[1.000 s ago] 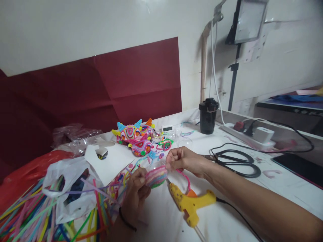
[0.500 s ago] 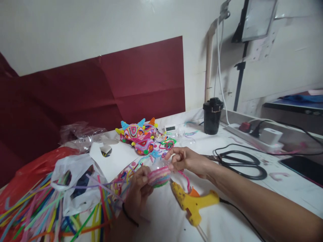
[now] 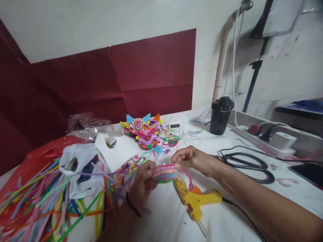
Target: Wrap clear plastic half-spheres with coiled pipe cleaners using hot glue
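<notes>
My left hand [image 3: 143, 178] grips a small rounded piece [image 3: 164, 174] by its left side. Bands of pink, pale, blue and green pipe cleaner wrap around it, and a clear rim shows at its top. At the piece's upper right edge, my right hand [image 3: 193, 160] pinches the pink pipe cleaner [image 3: 188, 176], whose loose end hangs down to the right. Just below lies a yellow glue gun [image 3: 195, 201] on the white table, its nozzle end close to the piece.
Pipe cleaners [image 3: 50, 201] spread over a red bag [image 3: 47, 149] and a white bag [image 3: 78, 154] at left. Finished animal heads [image 3: 143, 132] stand behind my hands. Scissors [image 3: 248, 164], a black cup [image 3: 221, 116], a power strip [image 3: 262, 141] and a phone [image 3: 308, 173] lie rightward.
The whole view has shifted, so things appear farther right. The piece has tipped slightly, so less of its clear top shows. Both hands keep hold at the same places.
</notes>
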Action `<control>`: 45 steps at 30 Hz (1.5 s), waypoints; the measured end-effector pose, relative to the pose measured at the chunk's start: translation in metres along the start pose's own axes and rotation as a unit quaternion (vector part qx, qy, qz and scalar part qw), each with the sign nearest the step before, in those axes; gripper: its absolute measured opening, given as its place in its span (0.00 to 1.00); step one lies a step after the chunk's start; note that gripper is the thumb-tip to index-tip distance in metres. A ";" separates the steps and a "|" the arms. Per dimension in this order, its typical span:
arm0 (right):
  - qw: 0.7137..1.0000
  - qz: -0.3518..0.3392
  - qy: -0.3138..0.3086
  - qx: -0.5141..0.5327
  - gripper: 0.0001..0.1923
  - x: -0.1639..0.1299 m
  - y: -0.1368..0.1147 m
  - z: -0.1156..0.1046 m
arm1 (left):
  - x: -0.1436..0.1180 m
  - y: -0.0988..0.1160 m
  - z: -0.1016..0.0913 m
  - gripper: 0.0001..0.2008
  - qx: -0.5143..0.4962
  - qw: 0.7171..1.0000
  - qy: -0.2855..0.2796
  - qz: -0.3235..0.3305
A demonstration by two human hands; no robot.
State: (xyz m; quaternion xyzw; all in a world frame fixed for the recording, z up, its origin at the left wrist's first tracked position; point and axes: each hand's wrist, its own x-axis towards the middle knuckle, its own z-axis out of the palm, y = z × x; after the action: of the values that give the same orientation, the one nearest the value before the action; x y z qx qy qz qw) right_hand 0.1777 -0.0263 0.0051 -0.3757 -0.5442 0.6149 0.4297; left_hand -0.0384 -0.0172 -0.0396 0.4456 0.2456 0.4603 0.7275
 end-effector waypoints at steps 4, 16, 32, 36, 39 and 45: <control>1.000 0.009 -0.006 -0.020 0.15 -0.002 -0.003 -0.001 | 0.001 0.000 0.005 0.15 -0.012 1.000 -0.016 -0.008; 0.991 -0.071 -0.057 -0.098 0.15 0.003 0.007 -0.016 | 0.002 -0.007 0.011 0.14 -0.029 0.999 0.005 -0.022; 0.991 -0.061 -0.066 -0.104 0.14 0.002 0.013 -0.020 | 0.001 -0.004 0.017 0.09 0.006 1.000 0.016 -0.014; 0.990 -0.062 -0.067 -0.110 0.13 0.004 0.015 -0.022 | 0.002 -0.003 0.018 0.07 0.019 0.999 0.028 -0.008; 0.989 -0.065 -0.067 -0.118 0.12 0.005 0.017 -0.023 | 0.002 -0.004 0.019 0.07 0.028 0.999 0.039 -0.002; 0.990 -0.056 -0.050 -0.121 0.13 0.005 0.020 -0.026 | 0.002 -0.005 0.021 0.07 0.021 0.999 0.049 -0.008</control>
State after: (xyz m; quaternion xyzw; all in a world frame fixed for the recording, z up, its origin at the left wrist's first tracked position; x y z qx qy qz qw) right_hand 0.1980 -0.0131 -0.0176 -0.3621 -0.6558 0.5376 0.3870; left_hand -0.0190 -0.0251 -0.0340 0.4360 0.2942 0.4708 0.7083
